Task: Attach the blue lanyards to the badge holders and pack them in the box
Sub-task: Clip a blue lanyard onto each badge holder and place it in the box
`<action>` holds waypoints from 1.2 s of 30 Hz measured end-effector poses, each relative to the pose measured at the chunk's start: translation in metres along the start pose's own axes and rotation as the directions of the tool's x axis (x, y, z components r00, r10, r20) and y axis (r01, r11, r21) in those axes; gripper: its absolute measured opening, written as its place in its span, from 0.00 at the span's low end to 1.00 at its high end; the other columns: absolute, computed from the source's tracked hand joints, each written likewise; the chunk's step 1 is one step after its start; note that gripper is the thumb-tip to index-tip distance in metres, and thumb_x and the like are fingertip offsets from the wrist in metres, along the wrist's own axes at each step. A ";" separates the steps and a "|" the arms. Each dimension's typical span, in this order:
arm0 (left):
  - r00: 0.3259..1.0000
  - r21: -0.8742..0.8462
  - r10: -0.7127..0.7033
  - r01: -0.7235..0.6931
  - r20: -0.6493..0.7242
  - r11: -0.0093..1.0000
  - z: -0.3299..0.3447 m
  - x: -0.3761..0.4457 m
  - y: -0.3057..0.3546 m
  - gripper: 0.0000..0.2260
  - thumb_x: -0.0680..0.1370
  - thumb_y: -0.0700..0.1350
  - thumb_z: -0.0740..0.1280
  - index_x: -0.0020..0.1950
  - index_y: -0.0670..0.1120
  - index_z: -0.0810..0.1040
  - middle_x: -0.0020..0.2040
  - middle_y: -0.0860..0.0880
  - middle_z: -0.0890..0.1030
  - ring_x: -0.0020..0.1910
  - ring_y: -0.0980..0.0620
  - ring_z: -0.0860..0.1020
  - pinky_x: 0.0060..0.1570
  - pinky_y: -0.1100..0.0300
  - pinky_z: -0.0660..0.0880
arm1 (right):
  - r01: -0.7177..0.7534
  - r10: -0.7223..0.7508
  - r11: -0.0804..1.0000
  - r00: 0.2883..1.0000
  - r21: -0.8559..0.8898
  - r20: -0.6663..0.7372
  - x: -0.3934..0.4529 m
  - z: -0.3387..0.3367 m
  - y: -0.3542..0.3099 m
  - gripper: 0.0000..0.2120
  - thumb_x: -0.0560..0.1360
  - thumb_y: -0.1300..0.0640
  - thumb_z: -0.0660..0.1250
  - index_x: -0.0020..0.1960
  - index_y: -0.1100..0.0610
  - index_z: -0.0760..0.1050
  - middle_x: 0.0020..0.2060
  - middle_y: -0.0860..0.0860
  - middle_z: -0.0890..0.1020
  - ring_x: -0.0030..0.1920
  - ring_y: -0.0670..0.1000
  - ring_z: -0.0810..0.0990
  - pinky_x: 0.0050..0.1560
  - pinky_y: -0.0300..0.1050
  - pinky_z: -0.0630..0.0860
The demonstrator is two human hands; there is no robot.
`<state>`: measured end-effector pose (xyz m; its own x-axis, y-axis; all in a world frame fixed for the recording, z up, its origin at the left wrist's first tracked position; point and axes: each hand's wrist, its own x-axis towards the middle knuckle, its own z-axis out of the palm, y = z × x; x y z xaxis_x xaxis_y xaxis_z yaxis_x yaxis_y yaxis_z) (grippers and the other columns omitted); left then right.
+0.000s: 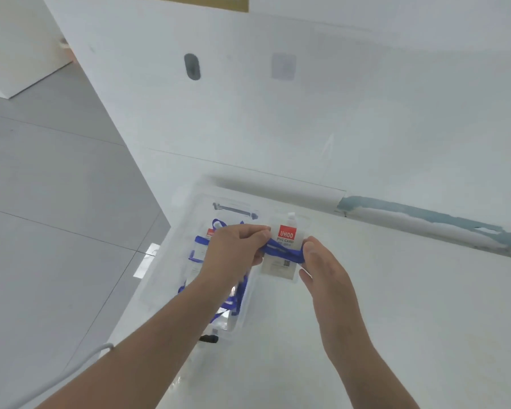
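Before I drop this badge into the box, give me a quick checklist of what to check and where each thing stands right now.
1. Both hands on the lanyard: ok. The left hand and right hand pinch the blue lanyard at either end.
2. Lanyard wrapped across the badge holder: ok, it crosses the front.
3. Lanyard clipped to the holder: cannot tell, the clip is not clearly seen.
4. Clear box open to take it: ok, no lid on it.
5. Room in the box: cannot tell, packed badges and the left arm cover much of it.
6. Holder over the box: not ok, it sits just right of it.
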<state>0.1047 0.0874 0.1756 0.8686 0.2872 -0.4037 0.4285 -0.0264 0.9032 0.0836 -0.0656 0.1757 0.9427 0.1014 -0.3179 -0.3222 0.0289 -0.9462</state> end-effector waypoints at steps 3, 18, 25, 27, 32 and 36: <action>1.000 0.012 -0.022 0.021 0.021 1.000 -0.041 0.015 -0.001 0.04 0.79 0.45 0.68 0.51 0.49 0.83 0.44 0.51 0.85 0.41 0.55 0.84 0.42 0.63 0.82 | -0.070 0.071 0.996 0.997 0.049 -0.017 0.006 0.043 0.001 0.13 0.80 0.48 0.61 0.64 0.45 0.72 0.55 0.43 0.81 0.57 0.43 0.79 0.50 0.37 0.74; 0.976 0.155 -0.219 0.218 -0.006 0.964 -0.116 0.064 -0.056 0.05 0.80 0.47 0.66 0.55 0.49 0.80 0.52 0.48 0.83 0.50 0.49 0.81 0.51 0.51 0.82 | -0.428 0.432 0.901 0.899 0.068 -0.069 0.031 0.142 0.026 0.10 0.82 0.45 0.58 0.48 0.44 0.76 0.35 0.38 0.84 0.35 0.39 0.83 0.30 0.31 0.75; 0.973 0.376 -0.226 0.226 -0.045 0.898 -0.100 0.066 -0.065 0.10 0.82 0.48 0.61 0.44 0.48 0.78 0.48 0.41 0.83 0.39 0.51 0.79 0.45 0.53 0.81 | -0.545 0.546 0.837 0.833 0.038 -0.087 0.036 0.156 0.028 0.13 0.80 0.39 0.59 0.52 0.45 0.77 0.42 0.45 0.84 0.44 0.46 0.84 0.39 0.38 0.77; 0.933 0.331 -0.359 0.350 -0.036 0.876 -0.091 0.065 -0.061 0.16 0.82 0.55 0.58 0.49 0.45 0.78 0.49 0.43 0.82 0.42 0.50 0.80 0.46 0.57 0.77 | -0.567 0.569 0.822 0.816 0.047 -0.105 0.038 0.159 0.035 0.14 0.80 0.39 0.59 0.52 0.46 0.77 0.44 0.47 0.85 0.47 0.49 0.84 0.42 0.40 0.78; 0.814 0.062 -0.580 0.579 -0.002 0.813 -0.079 0.063 -0.075 0.27 0.79 0.67 0.53 0.63 0.48 0.77 0.59 0.44 0.81 0.55 0.46 0.81 0.58 0.52 0.77 | -0.662 0.663 0.747 0.734 0.066 -0.147 0.043 0.168 0.047 0.14 0.80 0.39 0.58 0.49 0.49 0.72 0.42 0.48 0.79 0.42 0.49 0.79 0.46 0.44 0.76; 0.796 -0.043 -0.604 0.603 -0.042 0.797 -0.080 0.066 -0.084 0.27 0.80 0.66 0.52 0.66 0.49 0.75 0.60 0.43 0.81 0.56 0.44 0.81 0.62 0.48 0.76 | -0.690 0.706 0.708 0.696 0.150 -0.129 0.048 0.173 0.059 0.12 0.80 0.42 0.61 0.43 0.48 0.70 0.39 0.48 0.79 0.40 0.48 0.78 0.48 0.46 0.75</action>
<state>0.1061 0.1854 0.0850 0.4219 0.2848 -0.8608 0.8542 0.1933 0.4826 0.0949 0.1129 0.1150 0.4403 -0.0370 -0.8971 -0.8916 0.1000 -0.4417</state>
